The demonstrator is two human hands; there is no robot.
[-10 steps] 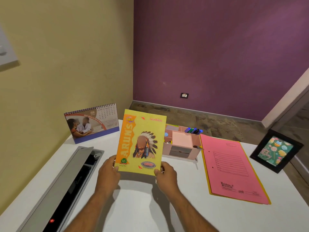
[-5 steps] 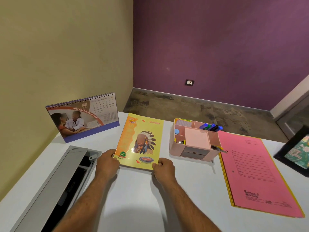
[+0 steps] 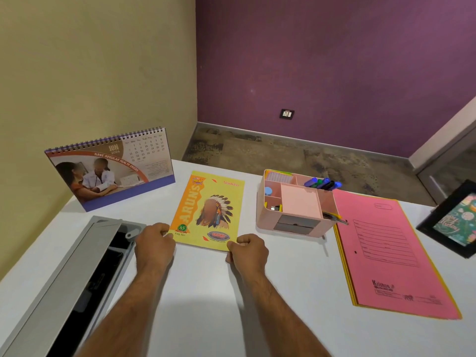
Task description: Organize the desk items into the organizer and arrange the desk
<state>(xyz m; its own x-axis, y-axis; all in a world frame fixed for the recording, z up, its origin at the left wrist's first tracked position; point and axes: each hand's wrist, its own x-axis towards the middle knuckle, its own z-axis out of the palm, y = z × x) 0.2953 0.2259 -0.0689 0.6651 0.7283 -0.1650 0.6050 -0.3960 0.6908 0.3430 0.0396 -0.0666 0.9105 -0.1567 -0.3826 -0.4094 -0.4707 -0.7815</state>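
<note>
A yellow notebook (image 3: 208,210) lies flat on the white desk (image 3: 206,305), between a desk calendar and a pink organizer. My left hand (image 3: 154,244) grips its near left corner and my right hand (image 3: 248,249) grips its near right corner. The pink organizer (image 3: 296,204) stands to the right of the notebook. It holds several markers (image 3: 323,182) at the back right, a pink pad on top and small items in its left compartments. A pen sticks out at its right side.
A desk calendar (image 3: 110,171) stands at the back left. An open grey cable tray (image 3: 77,276) runs along the left edge. A pink folder (image 3: 389,253) lies to the right of the organizer, and a black picture frame (image 3: 453,222) leans at the far right.
The notebook, held upright in both hands a second ago, has been lowered flat onto the desk. Both hands still hold its near corners. The view has tilted down.
</note>
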